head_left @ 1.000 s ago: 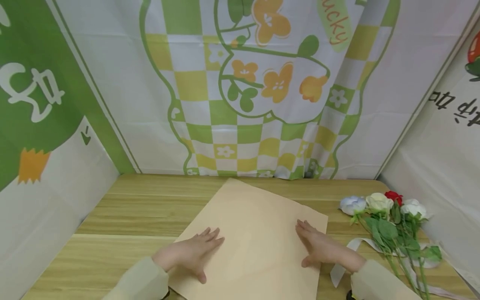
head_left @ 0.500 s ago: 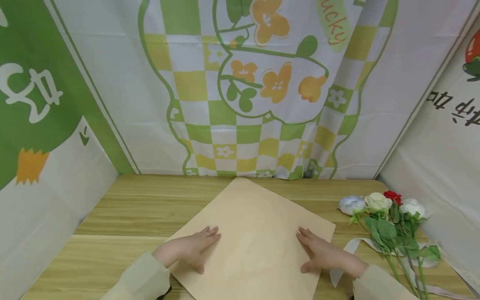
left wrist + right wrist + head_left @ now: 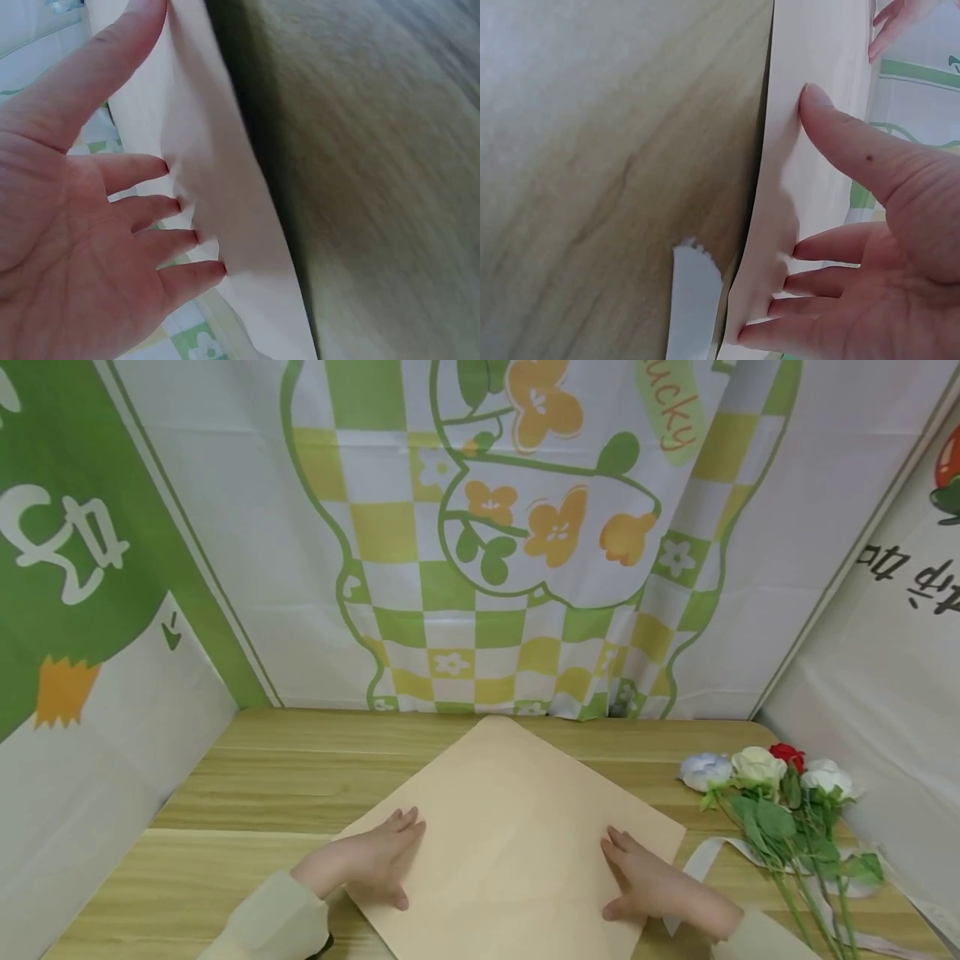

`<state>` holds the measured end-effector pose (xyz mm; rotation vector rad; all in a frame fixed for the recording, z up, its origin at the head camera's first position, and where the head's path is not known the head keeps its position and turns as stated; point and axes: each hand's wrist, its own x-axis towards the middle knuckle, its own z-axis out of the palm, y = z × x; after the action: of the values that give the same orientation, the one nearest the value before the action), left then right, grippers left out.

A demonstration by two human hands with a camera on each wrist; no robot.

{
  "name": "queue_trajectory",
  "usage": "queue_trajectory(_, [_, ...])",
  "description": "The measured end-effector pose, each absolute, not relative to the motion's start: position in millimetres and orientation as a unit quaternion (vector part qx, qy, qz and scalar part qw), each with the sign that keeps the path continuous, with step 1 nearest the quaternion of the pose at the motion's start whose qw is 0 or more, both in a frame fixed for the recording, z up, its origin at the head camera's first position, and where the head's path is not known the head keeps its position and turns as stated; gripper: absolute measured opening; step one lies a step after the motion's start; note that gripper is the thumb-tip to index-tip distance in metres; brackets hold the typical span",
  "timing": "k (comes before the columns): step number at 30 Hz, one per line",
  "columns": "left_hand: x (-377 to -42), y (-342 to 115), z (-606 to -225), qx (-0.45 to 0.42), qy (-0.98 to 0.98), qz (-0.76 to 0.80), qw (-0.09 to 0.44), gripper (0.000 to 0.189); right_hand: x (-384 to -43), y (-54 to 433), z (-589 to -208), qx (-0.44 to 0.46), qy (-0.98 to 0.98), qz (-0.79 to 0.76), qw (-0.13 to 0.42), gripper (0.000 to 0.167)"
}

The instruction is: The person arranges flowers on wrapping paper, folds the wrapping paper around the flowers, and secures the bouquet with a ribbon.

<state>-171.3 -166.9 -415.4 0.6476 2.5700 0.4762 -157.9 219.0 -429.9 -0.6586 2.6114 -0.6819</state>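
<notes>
A large sheet of pale peach paper (image 3: 517, 827) lies on the wooden table, turned so that one corner points toward the back curtain. My left hand (image 3: 371, 860) rests its fingertips and thumb on the sheet's left side, fingers spread and fairly straight. On the right side my right hand (image 3: 648, 881) touches the paper the same way. In the left wrist view the fingertips (image 3: 196, 238) press on the paper (image 3: 232, 187) near its edge. The right wrist view shows the thumb (image 3: 817, 101) and fingers against the paper (image 3: 780, 142), its edge slightly raised from the tabletop.
Several artificial roses (image 3: 757, 768), in pale blue, cream, red and white, lie with green stems on the right of the wooden table (image 3: 225, 802). A white ribbon (image 3: 701, 860) curls under them toward the right hand. A printed curtain (image 3: 495, 635) hangs behind the table.
The paper has turned clockwise; its far corner has shifted right and its right corner has come lower. Both hands moved along with it, slightly nearer me. The flowers have stayed put.
</notes>
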Motion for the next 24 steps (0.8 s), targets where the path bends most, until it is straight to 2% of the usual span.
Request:
queue_trajectory(16, [-166.2, -173.0, -424.2, 0.236, 0.934, 0.180, 0.199, 0.105, -149.7, 222.2, -430.1, -0.221, 0.932, -0.229, 0.174, 0.088])
queue_trajectory(20, [-165.6, -172.6, -424.1, 0.239, 0.933, 0.182, 0.200, 0.105, -150.9, 225.4, -425.3, -0.204, 0.941, -0.225, 0.152, 0.074])
queue_trajectory(24, [-166.0, -172.6, -424.2, 0.247, 0.931, 0.182, 0.199, 0.105, -156.2, 229.8, -412.3, -0.125, 0.959, -0.221, 0.124, 0.055])
